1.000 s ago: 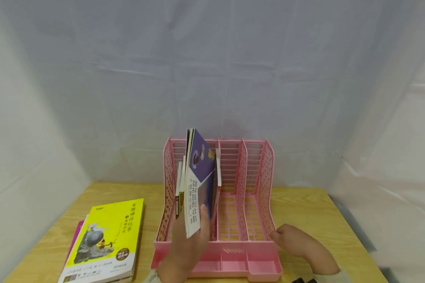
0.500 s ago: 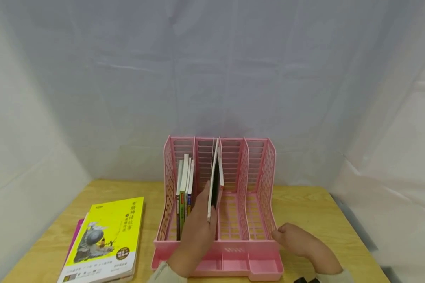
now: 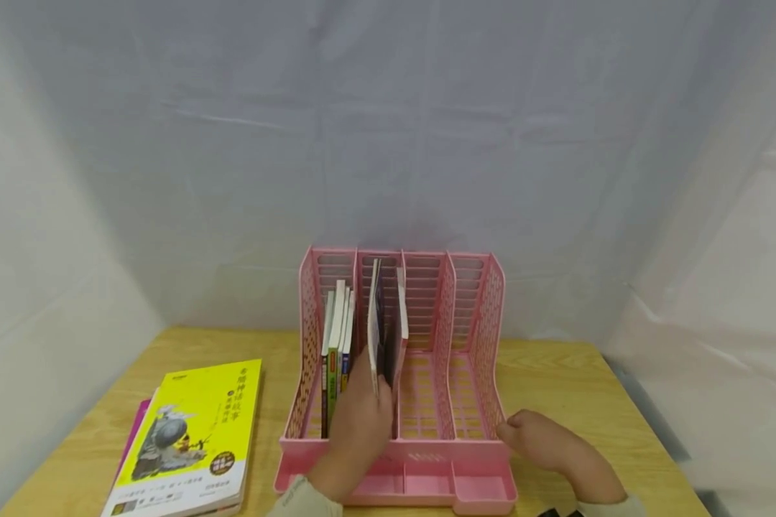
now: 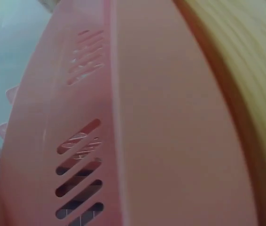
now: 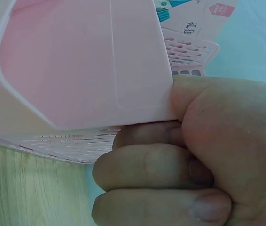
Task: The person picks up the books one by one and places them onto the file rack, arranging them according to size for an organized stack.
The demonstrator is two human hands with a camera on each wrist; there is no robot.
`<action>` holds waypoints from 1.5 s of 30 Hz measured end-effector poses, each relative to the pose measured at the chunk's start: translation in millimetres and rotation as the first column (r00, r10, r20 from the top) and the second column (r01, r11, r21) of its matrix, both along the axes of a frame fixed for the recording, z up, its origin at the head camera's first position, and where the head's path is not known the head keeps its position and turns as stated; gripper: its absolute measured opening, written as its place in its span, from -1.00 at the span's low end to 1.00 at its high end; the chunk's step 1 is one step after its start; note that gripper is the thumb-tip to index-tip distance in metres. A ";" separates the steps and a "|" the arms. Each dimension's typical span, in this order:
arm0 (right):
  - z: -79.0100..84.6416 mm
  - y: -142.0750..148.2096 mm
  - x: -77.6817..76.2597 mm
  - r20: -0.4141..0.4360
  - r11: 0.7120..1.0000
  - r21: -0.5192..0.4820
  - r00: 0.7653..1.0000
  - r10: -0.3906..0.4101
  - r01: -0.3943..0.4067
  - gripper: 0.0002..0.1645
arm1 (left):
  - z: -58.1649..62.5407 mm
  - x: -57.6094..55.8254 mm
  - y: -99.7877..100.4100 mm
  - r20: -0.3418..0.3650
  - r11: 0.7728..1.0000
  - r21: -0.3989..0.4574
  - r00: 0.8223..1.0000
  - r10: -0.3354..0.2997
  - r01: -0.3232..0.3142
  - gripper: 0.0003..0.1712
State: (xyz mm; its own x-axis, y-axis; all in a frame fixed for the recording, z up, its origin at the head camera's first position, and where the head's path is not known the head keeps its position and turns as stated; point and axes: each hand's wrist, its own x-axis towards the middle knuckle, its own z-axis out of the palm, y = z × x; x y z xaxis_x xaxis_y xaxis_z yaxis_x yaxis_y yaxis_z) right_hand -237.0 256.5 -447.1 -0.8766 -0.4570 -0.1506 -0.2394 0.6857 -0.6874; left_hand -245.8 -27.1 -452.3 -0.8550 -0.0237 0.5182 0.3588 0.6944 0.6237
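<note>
My left hand (image 3: 361,424) grips a thin book (image 3: 373,327) by its lower front edge. The book stands nearly upright within the second slot from the left of a pink desktop file rack (image 3: 449,454). Beside it, a white-edged book (image 3: 402,316) leans at that slot's right divider. In the left wrist view, only the rack's slotted front (image 4: 81,108) fills the picture, so the held book is hidden there. At the rack's front right corner, my right hand (image 3: 543,441) pinches the pink wall between thumb and curled fingers (image 5: 152,165).
Several thin books (image 3: 338,345) stand in the leftmost slot. On the wooden table (image 3: 550,373), a yellow-covered book (image 3: 200,424) lies on a stack at the left, a purple one (image 3: 132,434) sticking out beneath. White sheeting (image 3: 388,143) hangs behind.
The left hand has turned the book from cover-showing to edge-on and lowered it into the second slot; its top has since shifted left. The right hand stays at the rack's corner.
</note>
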 end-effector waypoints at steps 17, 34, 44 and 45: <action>-2.0 -1.0 2.3 0.083 0.999 -0.042 0.996 -0.029 0.032 -0.53 | 1.5 -3.0 -5.2 0.235 0.992 0.116 0.969 -0.076 0.050 -0.36; -3.3 -0.6 -0.6 0.007 1.000 -0.023 1.000 0.008 -0.007 -0.50 | 1.1 -3.1 -8.6 0.243 0.966 0.189 0.944 -0.221 0.177 -0.14; -2.8 1.5 -2.4 0.017 1.000 -0.006 1.000 0.003 -0.002 -0.48 | 3.0 -0.7 -6.4 0.194 0.989 0.093 0.972 -0.130 0.113 -0.15; -3.6 2.8 -4.0 0.028 1.000 -0.011 1.000 -0.010 0.010 -0.48 | 2.8 -1.0 -6.1 0.194 0.988 0.096 0.972 -0.135 0.118 -0.15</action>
